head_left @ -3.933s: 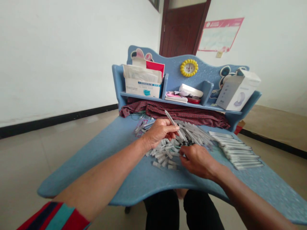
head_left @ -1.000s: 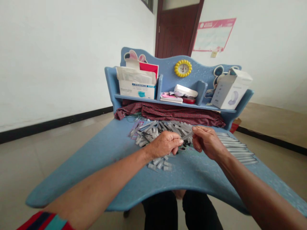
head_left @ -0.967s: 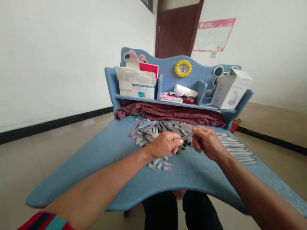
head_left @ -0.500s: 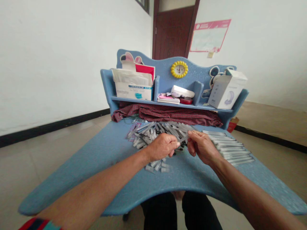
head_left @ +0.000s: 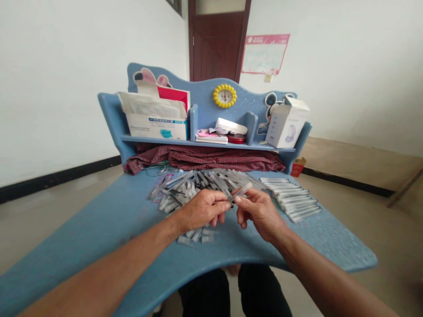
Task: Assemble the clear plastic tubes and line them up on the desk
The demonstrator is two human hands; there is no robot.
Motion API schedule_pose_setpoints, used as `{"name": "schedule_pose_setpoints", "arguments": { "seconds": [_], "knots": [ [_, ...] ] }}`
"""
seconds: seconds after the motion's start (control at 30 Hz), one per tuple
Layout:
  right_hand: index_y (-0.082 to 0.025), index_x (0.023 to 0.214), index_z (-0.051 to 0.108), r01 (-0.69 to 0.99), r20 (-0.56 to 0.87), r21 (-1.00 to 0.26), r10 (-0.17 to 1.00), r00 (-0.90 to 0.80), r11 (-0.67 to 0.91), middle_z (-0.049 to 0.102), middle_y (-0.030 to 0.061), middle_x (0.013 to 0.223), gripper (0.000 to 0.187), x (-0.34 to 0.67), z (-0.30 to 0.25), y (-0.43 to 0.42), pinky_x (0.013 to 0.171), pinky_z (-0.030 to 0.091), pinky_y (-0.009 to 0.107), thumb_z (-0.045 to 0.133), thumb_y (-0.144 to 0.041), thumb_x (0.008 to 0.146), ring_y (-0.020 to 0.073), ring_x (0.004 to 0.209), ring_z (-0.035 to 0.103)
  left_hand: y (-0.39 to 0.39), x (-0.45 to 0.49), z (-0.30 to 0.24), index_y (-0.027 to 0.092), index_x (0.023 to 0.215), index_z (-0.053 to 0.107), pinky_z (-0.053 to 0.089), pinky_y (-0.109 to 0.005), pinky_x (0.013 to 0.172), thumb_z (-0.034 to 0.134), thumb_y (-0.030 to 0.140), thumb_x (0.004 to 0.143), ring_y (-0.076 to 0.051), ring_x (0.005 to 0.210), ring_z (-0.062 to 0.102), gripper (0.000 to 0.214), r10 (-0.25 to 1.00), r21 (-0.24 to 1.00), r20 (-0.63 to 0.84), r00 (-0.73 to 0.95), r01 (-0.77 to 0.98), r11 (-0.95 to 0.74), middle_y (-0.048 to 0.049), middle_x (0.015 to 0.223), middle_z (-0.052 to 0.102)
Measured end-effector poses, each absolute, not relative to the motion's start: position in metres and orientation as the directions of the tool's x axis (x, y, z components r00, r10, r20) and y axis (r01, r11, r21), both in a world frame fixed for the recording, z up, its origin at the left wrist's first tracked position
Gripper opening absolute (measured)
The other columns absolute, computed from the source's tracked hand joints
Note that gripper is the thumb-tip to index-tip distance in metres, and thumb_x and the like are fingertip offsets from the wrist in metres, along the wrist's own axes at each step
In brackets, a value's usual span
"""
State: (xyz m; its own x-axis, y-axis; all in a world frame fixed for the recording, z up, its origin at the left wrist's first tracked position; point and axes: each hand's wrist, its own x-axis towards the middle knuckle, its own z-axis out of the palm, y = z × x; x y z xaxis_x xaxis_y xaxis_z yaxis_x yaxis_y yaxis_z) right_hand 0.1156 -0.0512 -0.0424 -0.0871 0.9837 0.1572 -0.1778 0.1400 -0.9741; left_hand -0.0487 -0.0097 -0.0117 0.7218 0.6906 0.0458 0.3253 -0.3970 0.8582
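Note:
My left hand (head_left: 202, 208) is closed in a pinch, its thumb and forefinger on the near end of a slim clear plastic piece (head_left: 243, 189). My right hand (head_left: 260, 212) grips the same piece farther along, between thumb and fingers, and the two hands almost meet. Whether it is one part or two joined is too blurred to tell. Behind and under my hands lies a loose pile of slim clear and dark plastic pieces (head_left: 180, 187). Several short clear pieces (head_left: 207, 238) lie nearer me. To the right, finished-looking slim tubes with dark ends (head_left: 295, 200) lie side by side in a row.
The blue desk (head_left: 132, 220) has a raised shelf holding a mask box (head_left: 158, 125), small booklets (head_left: 211, 138) and a white box (head_left: 286, 125). A checked cloth (head_left: 211, 158) is bunched beneath the shelf. A yellow flower-shaped clock (head_left: 224, 96) hangs on the backboard.
My view has turned right, so the desk appears farther left. My hands have come closer together, and the clear piece now tilts upward between them.

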Motion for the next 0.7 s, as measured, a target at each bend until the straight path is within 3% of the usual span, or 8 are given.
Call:
{"name": "schedule_pose_setpoints", "arguments": {
  "seconds": [0.13, 0.23, 0.3, 0.37, 0.43, 0.5, 0.6, 0.7],
  "knots": [
    [-0.015, 0.083, 0.055, -0.111, 0.216, -0.972, 0.975, -0.058, 0.208, 0.055, -0.0048, 0.043, 0.027, 0.113, -0.026, -0.058, 0.036, 0.037, 0.02, 0.061, -0.04, 0.074, 0.0087, 0.032, 0.045, -0.01, -0.048, -0.015, 0.014, 0.078, 0.061, 0.043, -0.021, 0.054, 0.048, 0.037, 0.082, -0.011, 0.058, 0.057, 0.027, 0.65, 0.853, 0.069, 0.757, 0.293, -0.431, -0.0008, 0.067, 0.062],
    [-0.016, 0.082, 0.056, 0.267, 0.339, -0.904, 0.941, -0.024, 0.332, 0.056, -0.0031, 0.047, 0.026, 0.142, 0.002, -0.07, 0.042, 0.039, 0.022, 0.058, -0.041, 0.077, 0.0103, 0.039, 0.049, -0.006, -0.049, -0.018, 0.014, 0.088, 0.062, 0.044, -0.021, 0.06, 0.053, 0.038, 0.078, -0.013, 0.067, 0.059, 0.027, 0.696, 0.843, 0.122, 0.707, 0.297, -0.449, -0.0006, 0.071, 0.064],
    [-0.016, 0.08, 0.058, 0.7, 0.471, -0.62, 0.882, -0.029, 0.354, 0.056, -0.0013, 0.052, 0.023, 0.173, 0.019, -0.077, 0.045, 0.036, 0.022, 0.053, -0.039, 0.08, 0.0107, 0.045, 0.051, -0.002, -0.05, -0.019, 0.014, 0.091, 0.061, 0.044, -0.022, 0.061, 0.055, 0.038, 0.076, -0.013, 0.067, 0.059, 0.028, 0.725, 0.835, 0.128, 0.677, 0.321, -0.447, -0.0005, 0.072, 0.065],
    [-0.017, 0.075, 0.059, 0.97, 0.505, -0.178, 0.861, -0.057, 0.168, 0.056, 0.0012, 0.053, 0.024, 0.205, 0.028, -0.08, 0.048, 0.033, 0.024, 0.048, -0.037, 0.083, 0.0132, 0.049, 0.053, 0.001, -0.052, -0.02, 0.014, 0.088, 0.061, 0.044, -0.021, 0.06, 0.055, 0.038, 0.075, -0.012, 0.064, 0.059, 0.028, 0.74, 0.818, 0.11, 0.663, 0.363, -0.447, -0.0002, 0.068, 0.064],
    [-0.017, 0.084, 0.06, 0.98, 0.4, 0.198, 0.915, -0.061, -0.021, 0.061, 0.0057, 0.059, 0.023, 0.234, 0.026, -0.078, 0.049, 0.031, 0.025, 0.045, -0.034, 0.085, 0.0176, 0.053, 0.057, 0.003, -0.052, -0.02, 0.014, 0.085, 0.061, 0.043, -0.021, 0.058, 0.054, 0.037, 0.075, -0.012, 0.061, 0.057, 0.026, 0.743, 0.796, 0.091, 0.663, 0.4, -0.455, -0.0001, 0.065, 0.063],
    [-0.017, 0.093, 0.059, 0.91, 0.195, 0.409, 0.981, -0.007, -0.075, 0.066, 0.0098, 0.067, 0.022, 0.254, 0.016, -0.071, 0.05, 0.033, 0.026, 0.04, -0.027, 0.087, 0.0218, 0.061, 0.063, 0.003, -0.052, -0.02, 0.013, 0.082, 0.061, 0.041, -0.021, 0.057, 0.054, 0.036, 0.074, -0.012, 0.06, 0.057, 0.025, 0.74, 0.772, 0.08, 0.668, 0.428, -0.47, -0.0001, 0.063, 0.063],
    [-0.016, 0.099, 0.059, 0.878, 0.011, 0.478, 1.0, 0.017, -0.02, 0.068, 0.0143, 0.08, 0.025, 0.27, -0.003, -0.059, 0.056, 0.039, 0.028, 0.037, -0.014, 0.086, 0.0249, 0.073, 0.066, 0.004, -0.051, -0.021, 0.014, 0.08, 0.061, 0.039, -0.02, 0.056, 0.052, 0.036, 0.075, -0.012, 0.059, 0.056, 0.025, 0.721, 0.727, 0.067, 0.69, 0.462, -0.509, 0.0007, 0.061, 0.061],
    [-0.012, 0.102, 0.058, 0.875, -0.064, 0.483, 0.998, 0.003, 0.028, 0.067, 0.0183, 0.089, 0.031, 0.273, -0.016, -0.049, 0.063, 0.043, 0.031, 0.035, -0.004, 0.083, 0.0261, 0.082, 0.066, 0.005, -0.051, -0.022, 0.014, 0.08, 0.061, 0.038, -0.02, 0.054, 0.052, 0.037, 0.075, -0.012, 0.058, 0.055, 0.025, 0.711, 0.689, 0.043, 0.702, 0.494, -0.53, 0.0013, 0.06, 0.059]
  ]
}}
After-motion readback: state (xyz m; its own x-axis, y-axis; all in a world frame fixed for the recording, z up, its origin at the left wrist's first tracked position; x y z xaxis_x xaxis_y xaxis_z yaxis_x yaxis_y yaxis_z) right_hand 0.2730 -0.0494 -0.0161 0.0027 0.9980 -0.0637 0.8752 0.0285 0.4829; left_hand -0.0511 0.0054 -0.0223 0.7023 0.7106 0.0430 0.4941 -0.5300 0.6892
